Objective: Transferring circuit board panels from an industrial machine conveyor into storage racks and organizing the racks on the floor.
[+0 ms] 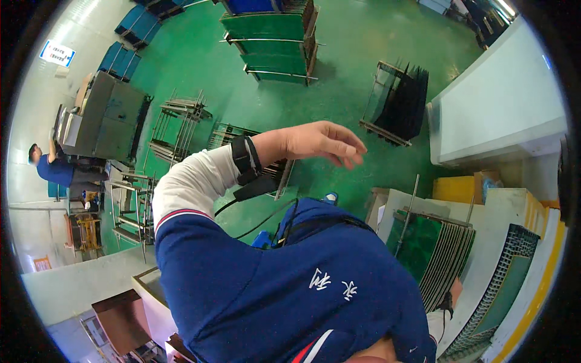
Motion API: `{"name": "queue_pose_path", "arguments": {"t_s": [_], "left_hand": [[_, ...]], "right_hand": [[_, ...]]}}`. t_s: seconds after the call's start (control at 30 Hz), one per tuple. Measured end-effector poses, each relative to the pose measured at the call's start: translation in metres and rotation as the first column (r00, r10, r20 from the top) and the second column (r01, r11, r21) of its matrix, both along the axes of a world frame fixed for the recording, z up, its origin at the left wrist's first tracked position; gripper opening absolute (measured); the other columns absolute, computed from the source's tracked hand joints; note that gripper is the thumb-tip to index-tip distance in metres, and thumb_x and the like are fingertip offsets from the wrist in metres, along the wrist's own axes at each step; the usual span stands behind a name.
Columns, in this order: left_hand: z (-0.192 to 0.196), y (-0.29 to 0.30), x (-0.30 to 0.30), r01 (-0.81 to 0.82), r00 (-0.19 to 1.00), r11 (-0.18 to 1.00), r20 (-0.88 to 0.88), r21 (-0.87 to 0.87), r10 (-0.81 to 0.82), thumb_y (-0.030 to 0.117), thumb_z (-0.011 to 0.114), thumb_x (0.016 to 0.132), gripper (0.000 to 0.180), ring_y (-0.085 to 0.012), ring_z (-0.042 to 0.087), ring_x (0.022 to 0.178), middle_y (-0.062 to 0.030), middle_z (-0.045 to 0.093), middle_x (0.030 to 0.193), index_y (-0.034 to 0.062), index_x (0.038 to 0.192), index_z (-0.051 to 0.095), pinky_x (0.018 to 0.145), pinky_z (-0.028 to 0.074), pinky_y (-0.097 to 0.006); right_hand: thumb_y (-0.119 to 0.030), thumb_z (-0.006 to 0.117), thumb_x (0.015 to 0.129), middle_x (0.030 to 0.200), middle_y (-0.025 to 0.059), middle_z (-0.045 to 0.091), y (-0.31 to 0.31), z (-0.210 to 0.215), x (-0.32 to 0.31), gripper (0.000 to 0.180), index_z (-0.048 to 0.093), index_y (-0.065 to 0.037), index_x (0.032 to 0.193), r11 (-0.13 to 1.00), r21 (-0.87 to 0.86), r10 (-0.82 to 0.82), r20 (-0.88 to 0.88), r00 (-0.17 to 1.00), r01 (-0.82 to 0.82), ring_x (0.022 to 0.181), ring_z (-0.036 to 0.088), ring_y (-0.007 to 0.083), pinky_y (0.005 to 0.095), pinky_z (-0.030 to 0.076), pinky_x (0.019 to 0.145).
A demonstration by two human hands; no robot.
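At the far left edge one other person (53, 169) in a blue top stands beside a grey machine (109, 115). Right of that, two bare metal racks (178, 124) stand on the green floor (339, 91), and near the top edge one trolley carries green panels (272, 39) in several tiers.

In the middle, the person's left hand (324, 142) is raised in the air, coming off a white sleeve with one black wrist strap (245, 160) and a cable running down from it. Its fingers (351, 151) are apart and loosely curled, closed on nothing and touching nothing. Beneath the forearm stands a low rack (284, 172) of dark sheets; it is the thing nearest the hand, lying on the floor below and just left of the fingertips, apart from them.

Further right, one dark rack of upright sheets (399, 103) stands on the floor near the corner of a white worktop (502, 103). At the lower right, one stack of green plates (433, 254) leans on edge; the right hand (455, 291) is only partly seen at its lower end, and I cannot tell how its fingers are set.
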State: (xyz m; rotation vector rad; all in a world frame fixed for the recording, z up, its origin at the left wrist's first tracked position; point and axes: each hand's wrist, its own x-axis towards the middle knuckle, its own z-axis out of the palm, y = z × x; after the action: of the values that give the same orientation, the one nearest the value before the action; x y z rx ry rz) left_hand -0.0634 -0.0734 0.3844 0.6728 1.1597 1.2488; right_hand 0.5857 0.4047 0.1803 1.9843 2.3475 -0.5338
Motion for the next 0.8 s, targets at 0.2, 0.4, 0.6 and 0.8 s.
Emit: {"name": "queue_pose_path", "arguments": {"t_s": [0.2,0.4,0.6,0.8], "left_hand": [[0.001,0.033,0.001,-0.296,0.945,0.904,0.232,0.309,0.231,0.025,0.055,0.094,0.042,-0.0232,0.062,0.103,-0.0144,0.063,0.114,-0.002,0.127,0.05,0.092,0.048,-0.036],[-0.049,0.072,0.038,-0.452,0.804,0.856,0.531,0.253,0.267,0.029,0.053,0.095,0.038,-0.0228,0.064,0.097,-0.0108,0.064,0.107,0.0006,0.12,0.053,0.087,0.051,-0.036],[-0.109,0.097,0.083,-0.461,0.575,0.886,0.779,0.055,0.251,0.028,0.052,0.096,0.027,-0.0181,0.065,0.088,-0.0036,0.067,0.098,0.0057,0.108,0.06,0.078,0.053,-0.032],[-0.133,0.093,0.091,-0.456,0.459,0.876,0.802,-0.156,0.382,0.026,0.054,0.095,0.019,-0.0158,0.063,0.079,-0.0012,0.064,0.086,0.0078,0.099,0.06,0.072,0.052,-0.03]], "right_hand": [[-0.032,0.057,0.085,0.073,0.0277,0.059,-0.008,0.005,0.003,0.037,0.063,0.005,0.086,1.0,0.002,-0.011,0.008,1.0,0.011,0.071,0.059,0.0442,0.0475,0.041,0.061],[-0.031,0.057,0.084,0.073,0.0277,0.059,-0.011,0.004,-0.01,0.037,0.063,0.005,0.086,1.0,0.016,-0.005,0.003,1.0,0.005,0.071,0.059,0.0443,0.0478,0.042,0.061],[-0.031,0.058,0.084,0.074,0.0276,0.059,-0.002,-0.001,-0.033,0.036,0.063,0.005,0.086,0.999,0.029,0.029,-0.012,1.0,-0.029,0.071,0.059,0.0444,0.0481,0.042,0.061],[-0.031,0.058,0.084,0.074,0.0276,0.059,0.005,-0.012,-0.057,0.036,0.063,0.004,0.085,0.998,0.037,0.046,-0.009,0.999,-0.045,0.071,0.058,0.0445,0.0484,0.042,0.061]]}}
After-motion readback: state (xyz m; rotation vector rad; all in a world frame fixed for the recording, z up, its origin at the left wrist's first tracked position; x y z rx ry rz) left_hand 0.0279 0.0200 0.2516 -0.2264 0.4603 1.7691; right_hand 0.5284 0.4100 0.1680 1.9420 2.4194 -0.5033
